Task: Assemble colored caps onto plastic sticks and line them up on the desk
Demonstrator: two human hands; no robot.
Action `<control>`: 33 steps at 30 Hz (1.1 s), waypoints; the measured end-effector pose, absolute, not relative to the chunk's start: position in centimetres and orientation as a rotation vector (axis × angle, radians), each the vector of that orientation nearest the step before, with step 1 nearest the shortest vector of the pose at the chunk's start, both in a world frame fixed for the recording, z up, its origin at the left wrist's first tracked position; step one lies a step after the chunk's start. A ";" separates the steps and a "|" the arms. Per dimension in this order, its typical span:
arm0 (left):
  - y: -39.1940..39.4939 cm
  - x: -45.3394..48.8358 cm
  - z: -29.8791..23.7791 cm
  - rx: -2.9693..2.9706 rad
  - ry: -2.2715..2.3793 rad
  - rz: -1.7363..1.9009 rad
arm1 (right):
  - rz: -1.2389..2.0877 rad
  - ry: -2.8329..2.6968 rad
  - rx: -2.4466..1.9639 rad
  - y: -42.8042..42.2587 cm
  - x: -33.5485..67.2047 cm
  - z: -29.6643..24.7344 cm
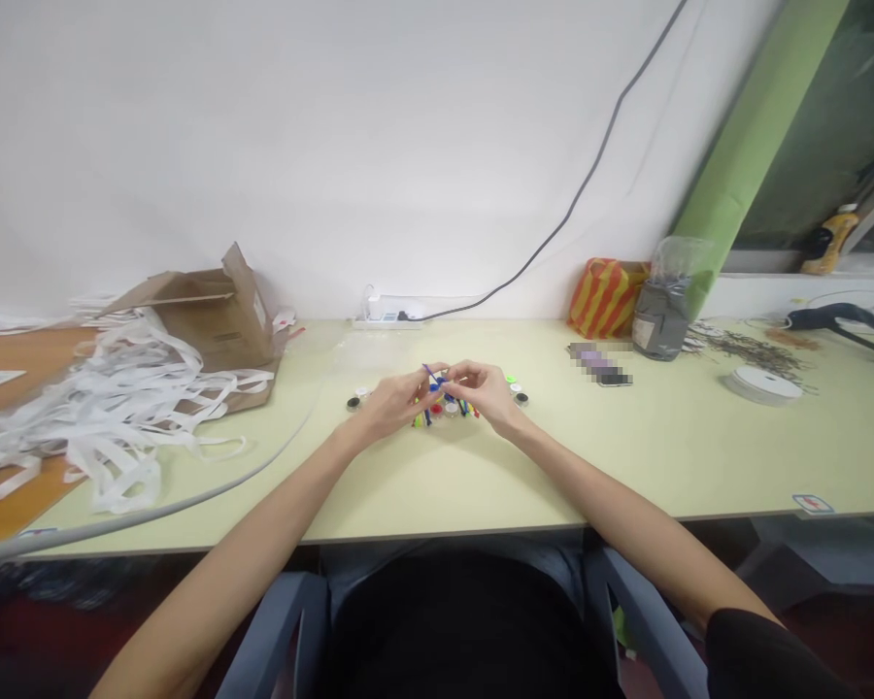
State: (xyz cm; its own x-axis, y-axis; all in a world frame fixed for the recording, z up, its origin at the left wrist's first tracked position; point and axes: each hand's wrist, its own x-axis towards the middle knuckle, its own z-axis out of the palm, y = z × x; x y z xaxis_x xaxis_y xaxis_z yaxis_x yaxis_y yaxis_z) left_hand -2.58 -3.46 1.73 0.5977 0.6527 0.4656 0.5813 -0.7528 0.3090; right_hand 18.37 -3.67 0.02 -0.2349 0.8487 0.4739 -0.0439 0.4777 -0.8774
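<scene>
My left hand [400,400] and my right hand [482,390] meet above the table, fingers pinched together. Between their fingertips is a thin blue strip [429,372], one end sticking up to the left; its exact kind is too small to make out. Under and around the hands lie small round pieces: a red one [436,409], a white one [451,410], a black one [352,403] on the left and another black one [521,398] on the right. Short coloured strips [420,419] in yellow, green and blue lie below my left fingers. My hands partly hide this group.
Heaped white straps [117,408] and an opened cardboard box [211,316] are at left. A grey cable [240,481] crosses the table's left side. At right are a striped bag [603,296], a dark container [657,316], a phone [612,376] and a white spool [764,384].
</scene>
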 end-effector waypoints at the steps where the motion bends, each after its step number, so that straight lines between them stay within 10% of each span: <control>1: -3.6 -2.5 1.8 2.685 1.033 0.863 | 1.078 -1.556 -0.700 -3.6 18.4 -0.1; 8: -3.4 -2.3 1.6 2.616 1.101 1.006 | 1.251 -1.521 -0.644 -3.9 17.8 -0.5; 18: -2.8 -2.8 1.2 2.639 1.140 1.023 | 0.398 -2.025 -0.721 -5.1 17.9 0.2; 33: -3.1 -2.4 1.4 2.644 1.030 0.970 | 0.802 -1.839 -0.710 -5.1 17.8 0.6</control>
State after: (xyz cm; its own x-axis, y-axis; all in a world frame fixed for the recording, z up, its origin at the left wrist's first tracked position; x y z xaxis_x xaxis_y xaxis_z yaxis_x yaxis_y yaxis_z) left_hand -2.42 -3.14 1.38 0.5571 0.6487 0.5185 0.5567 -0.7550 0.3465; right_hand 17.83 -5.14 0.55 -0.3588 0.7604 0.5413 0.1206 0.6128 -0.7810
